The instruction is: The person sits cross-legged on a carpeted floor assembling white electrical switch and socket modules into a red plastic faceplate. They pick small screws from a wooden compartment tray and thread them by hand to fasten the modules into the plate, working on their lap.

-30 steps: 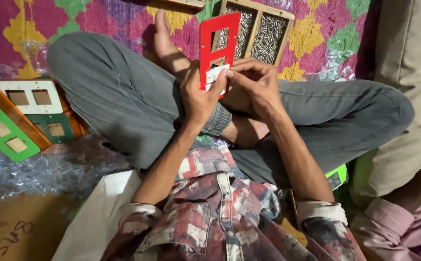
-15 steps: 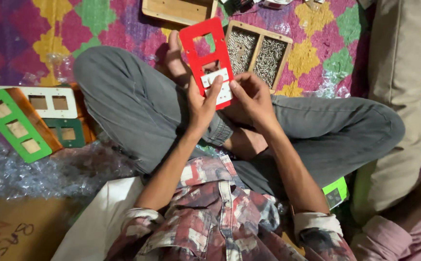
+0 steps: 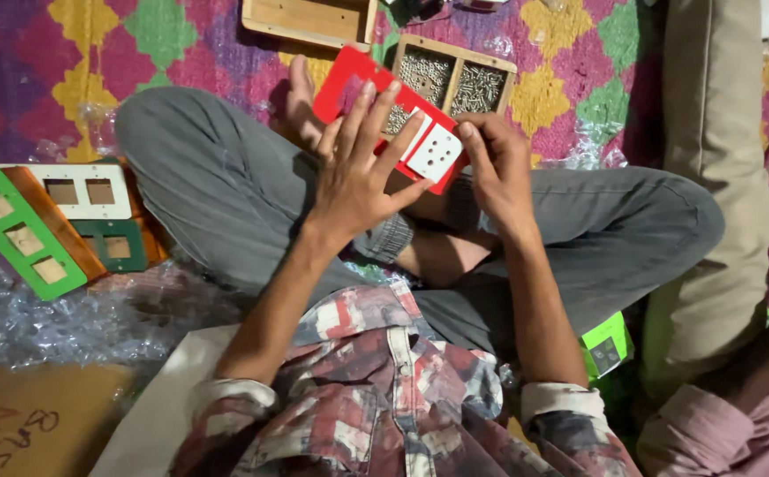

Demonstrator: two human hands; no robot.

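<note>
A red switch plate [image 3: 346,78] with rectangular cut-outs lies tilted over my crossed legs. A white square socket insert [image 3: 435,152] with small holes sits in its lower end. My left hand [image 3: 360,172] rests flat on the plate with fingers spread, pressing it down. My right hand [image 3: 497,168] grips the plate's lower right edge, thumb by the white insert.
A wooden tray [image 3: 455,55] with compartments of small screws lies just beyond the plate on the patterned cloth. A stack of green, white and orange plates [image 3: 22,234] sits at left on bubble wrap. A beige cushion [image 3: 720,177] stands at right; another person's sleeve [image 3: 729,424] shows at bottom right.
The red plate has tipped from upright to lying flatter and slanted. My left hand went from gripping its edge to pressing flat on top. The view has shifted slightly.
</note>
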